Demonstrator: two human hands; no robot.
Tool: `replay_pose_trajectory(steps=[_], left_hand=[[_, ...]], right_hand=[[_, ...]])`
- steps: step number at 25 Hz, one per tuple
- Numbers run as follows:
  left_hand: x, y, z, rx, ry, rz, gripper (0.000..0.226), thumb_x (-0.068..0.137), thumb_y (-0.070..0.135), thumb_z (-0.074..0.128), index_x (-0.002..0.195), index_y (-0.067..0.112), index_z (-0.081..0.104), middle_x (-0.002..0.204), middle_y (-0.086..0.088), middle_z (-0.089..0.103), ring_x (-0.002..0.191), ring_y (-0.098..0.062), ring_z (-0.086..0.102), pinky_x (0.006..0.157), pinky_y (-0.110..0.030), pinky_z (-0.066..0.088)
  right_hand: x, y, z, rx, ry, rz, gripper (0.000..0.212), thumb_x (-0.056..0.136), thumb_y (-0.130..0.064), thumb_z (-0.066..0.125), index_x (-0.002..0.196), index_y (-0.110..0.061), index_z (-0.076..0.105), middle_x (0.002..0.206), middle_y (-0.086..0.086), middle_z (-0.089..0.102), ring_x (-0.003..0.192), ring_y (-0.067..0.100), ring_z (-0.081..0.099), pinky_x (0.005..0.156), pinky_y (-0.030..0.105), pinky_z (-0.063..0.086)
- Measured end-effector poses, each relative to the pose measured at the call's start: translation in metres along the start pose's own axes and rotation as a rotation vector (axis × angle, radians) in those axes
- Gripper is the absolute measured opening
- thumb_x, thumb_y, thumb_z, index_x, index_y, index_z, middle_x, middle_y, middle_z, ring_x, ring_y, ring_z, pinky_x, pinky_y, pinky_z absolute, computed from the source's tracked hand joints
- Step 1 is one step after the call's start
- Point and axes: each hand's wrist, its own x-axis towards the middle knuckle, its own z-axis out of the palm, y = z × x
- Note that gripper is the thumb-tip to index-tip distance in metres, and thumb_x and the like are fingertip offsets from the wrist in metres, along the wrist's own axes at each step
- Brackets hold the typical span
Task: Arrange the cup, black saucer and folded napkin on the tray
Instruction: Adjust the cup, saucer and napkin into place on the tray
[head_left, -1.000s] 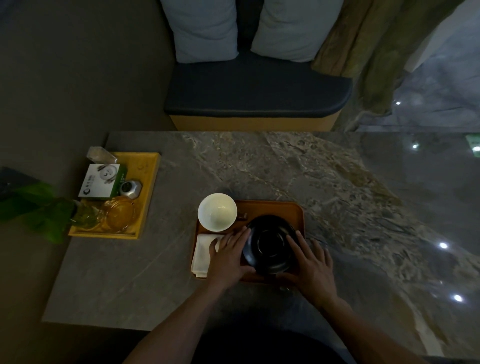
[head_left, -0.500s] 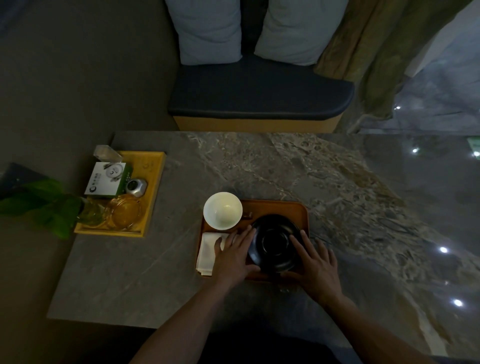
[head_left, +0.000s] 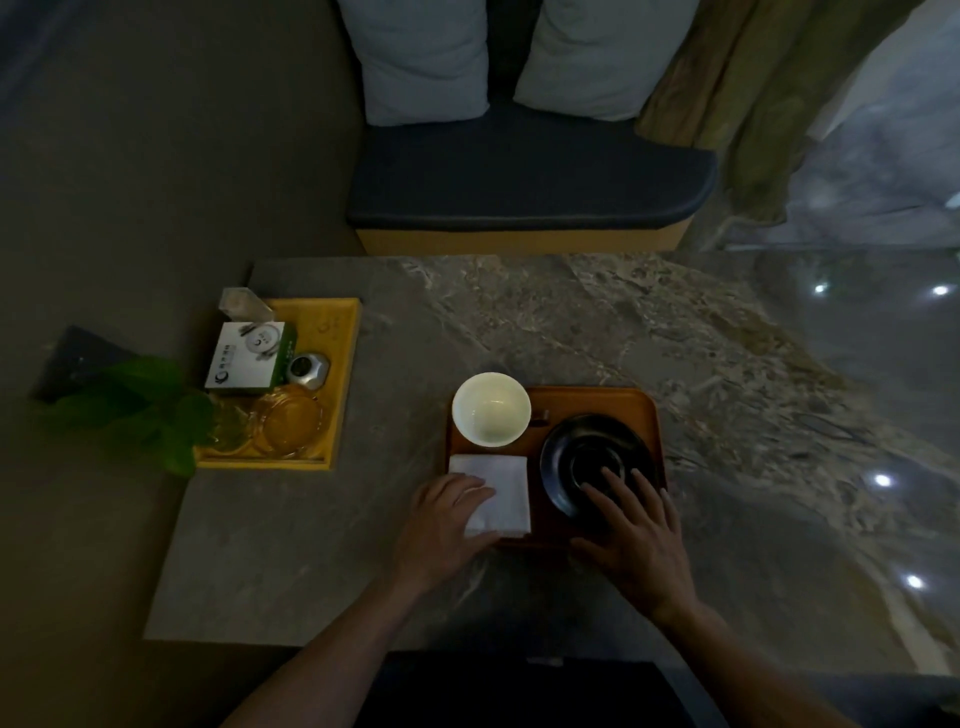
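A brown tray (head_left: 597, 402) lies on the marble table in front of me. A white cup (head_left: 491, 409) stands at its far left corner. A white folded napkin (head_left: 501, 488) lies at the tray's near left. A black saucer (head_left: 587, 457) sits on the right half. My left hand (head_left: 441, 525) rests flat with its fingers on the napkin's left edge. My right hand (head_left: 636, 540) lies with spread fingers on the near part of the saucer, covering its near rim.
A yellow tray (head_left: 340, 364) at the table's left holds a white and green box (head_left: 249, 361), a small metal object and glass dishes. Green leaves (head_left: 140, 410) hang beside it. A cushioned bench (head_left: 519, 182) with two pillows stands beyond the table.
My left hand left the saucer and moved left onto the napkin, uncovering most of it. My right hand shifted from the saucer's right side onto its near part.
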Motion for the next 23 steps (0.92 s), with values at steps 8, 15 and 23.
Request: replay_pose_trajectory(steps=[8,15,23], left_hand=[[-0.002,-0.040,-0.037,0.260,-0.240,0.059,0.078,0.080,0.061,0.062,0.147,0.035,0.032,0.159,0.002,0.024,0.148,-0.023,0.012,0.119,-0.050,0.015],[0.014,-0.045,-0.038,0.405,-0.306,0.134,0.076,0.082,0.067,0.055,0.147,0.038,0.029,0.162,-0.001,0.017,0.149,-0.027,0.006,0.121,-0.055,0.007],[0.017,-0.044,-0.038,0.389,-0.330,0.116,0.071,0.083,0.069,0.050,0.145,0.039,0.032,0.161,-0.001,0.017,0.149,-0.028,0.008,0.119,-0.058,0.010]], right_hand=[[0.023,-0.055,0.001,-0.100,-0.028,-0.167,0.069,0.083,-0.066,0.047,0.144,-0.035,0.036,0.155,0.003,0.036,0.146,0.035,0.017,0.116,0.062,0.013],[0.051,-0.069,0.006,-0.183,-0.173,-0.147,0.085,0.082,-0.067,0.052,0.152,-0.036,0.013,0.163,0.002,0.009,0.148,0.037,-0.009,0.114,0.066,-0.007],[0.056,-0.068,0.013,-0.205,-0.178,-0.170,0.086,0.081,-0.064,0.058,0.150,-0.037,0.014,0.162,0.004,0.016,0.148,0.039,-0.006,0.110,0.066,-0.011]])
